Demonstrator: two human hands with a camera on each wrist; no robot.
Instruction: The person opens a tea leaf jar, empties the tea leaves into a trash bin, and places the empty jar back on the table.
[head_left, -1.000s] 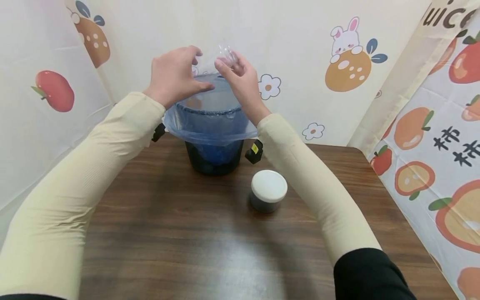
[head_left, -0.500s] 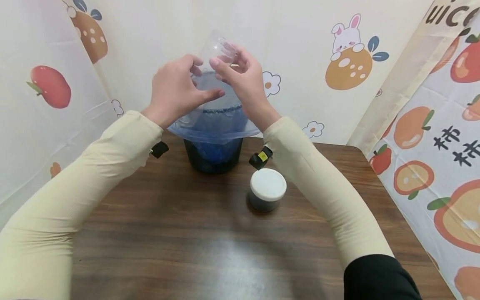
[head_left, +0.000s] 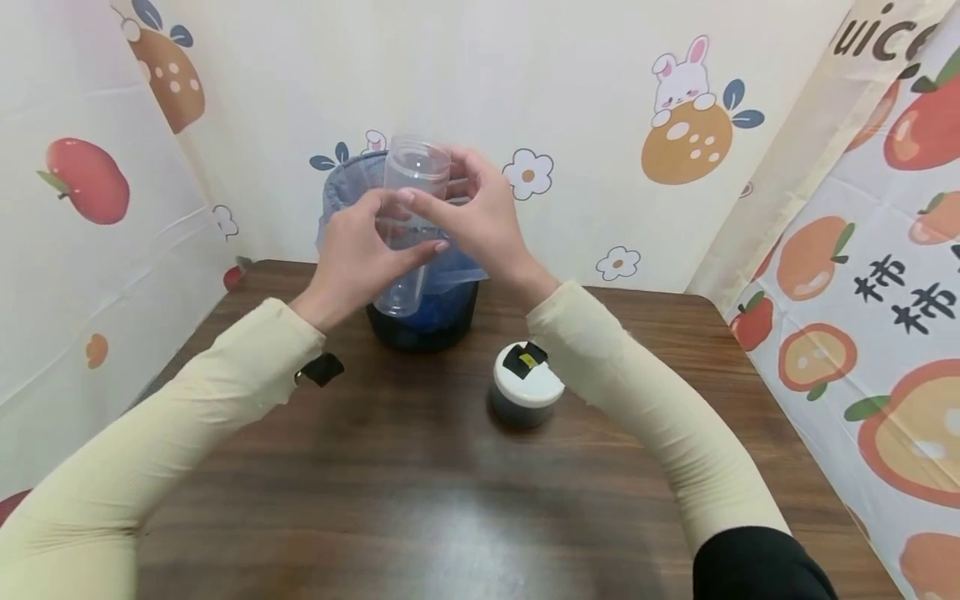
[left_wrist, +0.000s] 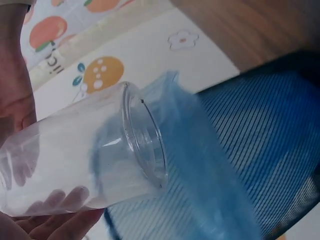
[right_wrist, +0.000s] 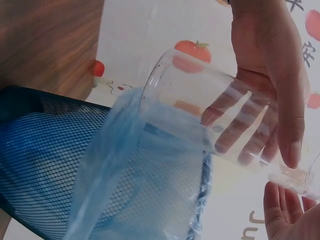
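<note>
A clear plastic jar (head_left: pixel 405 283) stands roughly upright between both hands, in front of a dark mesh bin (head_left: pixel 442 321). My left hand (head_left: pixel 360 258) grips the middle of the jar; in the right wrist view its fingers (right_wrist: pixel 232 107) show through the clear wall. My right hand (head_left: pixel 483 217) holds the jar higher up, thumb across the front and fingers behind near the rim. A thin blue bag (right_wrist: pixel 105 165) lines the bin, folded over its rim. The jar overlaps the liner in the wrist views. The jar looks see-through, with no lid visible on it.
A small tub with a white lid (head_left: pixel 512 386) sits on the brown wooden table (head_left: pixel 420 467), right of the bin and below the right wrist. Fruit-printed curtains (head_left: pixel 585 92) enclose the table at the back and sides.
The jar has come down from above the bin, swung from tilted to nearly upright, and now shows whole in front of it. Both hands have moved lower and closer together around it.
</note>
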